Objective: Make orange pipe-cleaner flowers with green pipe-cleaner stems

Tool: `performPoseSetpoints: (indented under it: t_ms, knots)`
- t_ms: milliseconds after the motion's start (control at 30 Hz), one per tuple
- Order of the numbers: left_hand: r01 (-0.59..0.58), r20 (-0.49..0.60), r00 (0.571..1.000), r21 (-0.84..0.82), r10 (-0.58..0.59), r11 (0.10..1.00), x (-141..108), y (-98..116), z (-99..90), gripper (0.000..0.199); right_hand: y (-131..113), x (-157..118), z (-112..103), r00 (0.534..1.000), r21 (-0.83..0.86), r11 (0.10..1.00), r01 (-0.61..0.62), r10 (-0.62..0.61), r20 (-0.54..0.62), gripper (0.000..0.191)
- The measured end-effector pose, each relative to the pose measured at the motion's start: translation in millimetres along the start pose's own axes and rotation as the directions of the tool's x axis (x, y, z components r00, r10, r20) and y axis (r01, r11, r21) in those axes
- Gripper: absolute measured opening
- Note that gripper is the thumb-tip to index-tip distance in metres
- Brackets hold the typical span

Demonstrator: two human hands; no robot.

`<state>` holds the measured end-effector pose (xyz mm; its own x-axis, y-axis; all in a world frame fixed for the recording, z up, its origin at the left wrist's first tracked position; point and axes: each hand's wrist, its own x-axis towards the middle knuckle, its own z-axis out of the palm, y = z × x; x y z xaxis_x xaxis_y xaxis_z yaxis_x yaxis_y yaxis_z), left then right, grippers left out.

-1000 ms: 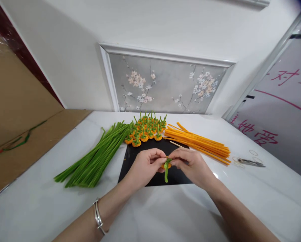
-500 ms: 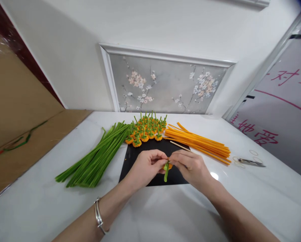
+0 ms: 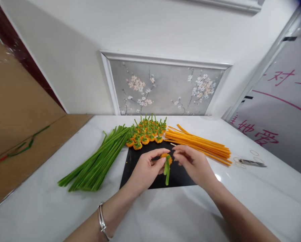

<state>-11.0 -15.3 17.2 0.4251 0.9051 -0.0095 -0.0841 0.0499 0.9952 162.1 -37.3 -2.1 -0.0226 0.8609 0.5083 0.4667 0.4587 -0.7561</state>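
Observation:
My left hand point(image 3: 149, 166) pinches a small orange pipe-cleaner pumpkin point(image 3: 169, 158) between thumb and fingers, above a black mat point(image 3: 135, 164). Green pipe-cleaner ends point(image 3: 166, 173) hang from its middle toward me. Just to the right, my right hand point(image 3: 194, 163) is apart from the piece, its fingers loosely bent with nothing visible between them. Behind the mat's far edge stand several similar orange pieces point(image 3: 159, 138) with green tops and upright stems. A thin pale stick point(image 3: 173, 144) lies by my right fingertips, partly hidden by that hand.
A bundle of green pipe cleaners point(image 3: 97, 161) lies on the white table point(image 3: 150, 215) at left, orange pipe cleaners point(image 3: 198, 143) at right. Scissors point(image 3: 252, 163) and rubber bands point(image 3: 254, 153) are farther right. Cardboard point(image 3: 39, 144) borders the left side; a wall panel point(image 3: 165, 87) stands behind.
My right hand has let go of the pumpkin and moved slightly right. More of the orange body and both green ends now show in my left hand. The camera view has tilted slightly.

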Motion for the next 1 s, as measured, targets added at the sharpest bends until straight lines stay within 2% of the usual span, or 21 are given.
performPoseSetpoints:
  t_ms: [67, 100, 200, 300, 433, 500, 667, 767, 900, 1000]
  knots:
    - [-0.026, -0.025, 0.999, 0.042, 0.027, 0.999, 0, 0, -1.9, 0.031, -3, -1, 0, 0.982, 0.152, 0.972, -0.181, 0.169, 0.089, 0.021]
    - [-0.049, -0.038, 0.998, 0.070, 0.052, 0.996, 1, -1, -3.1, 0.031, -5, -2, 2, 0.965, 0.212, 0.946, -0.243, 0.214, 0.151, 0.024]
    - [-0.118, -0.056, 0.990, 0.167, 0.128, 0.979, 2, -5, -5.7, 0.028, -10, -6, 11, 0.927, 0.284, 0.899, -0.333, 0.258, 0.271, 0.024]
    - [-0.114, -0.023, 0.992, 0.202, 0.121, 0.973, 2, -6, -5.5, 0.027, -11, -9, 16, 0.932, 0.280, 0.905, -0.320, 0.246, 0.267, 0.023]
    - [0.027, 0.048, 0.998, 0.046, -0.029, 0.999, 2, 0, -5.5, 0.038, -8, -7, 13, 0.939, 0.247, 0.921, -0.300, 0.240, 0.245, 0.019]
    - [0.071, 0.063, 0.995, 0.038, -0.073, 0.997, 2, 2, -7.0, 0.042, -7, -6, 10, 0.941, 0.231, 0.928, -0.292, 0.236, 0.241, 0.018]
    - [0.002, 0.037, 0.999, 0.218, -0.010, 0.976, 5, 2, -10.9, 0.025, -6, -6, 8, 0.948, 0.189, 0.950, -0.250, 0.201, 0.246, 0.016]
    - [-0.025, 0.015, 1.000, 0.224, 0.022, 0.974, 6, -1, -11.5, 0.018, -5, -6, 10, 0.947, 0.218, 0.941, -0.259, 0.203, 0.249, 0.017]
    - [-0.052, 0.007, 0.999, 0.229, 0.052, 0.972, 7, -3, -11.6, 0.014, -6, -6, 11, 0.916, 0.330, 0.869, -0.369, 0.281, 0.285, 0.021]
    - [-0.050, 0.029, 0.999, 0.195, 0.045, 0.979, 7, -5, -10.6, 0.013, -10, -5, 10, 0.908, 0.432, 0.801, -0.414, 0.326, 0.265, 0.024]
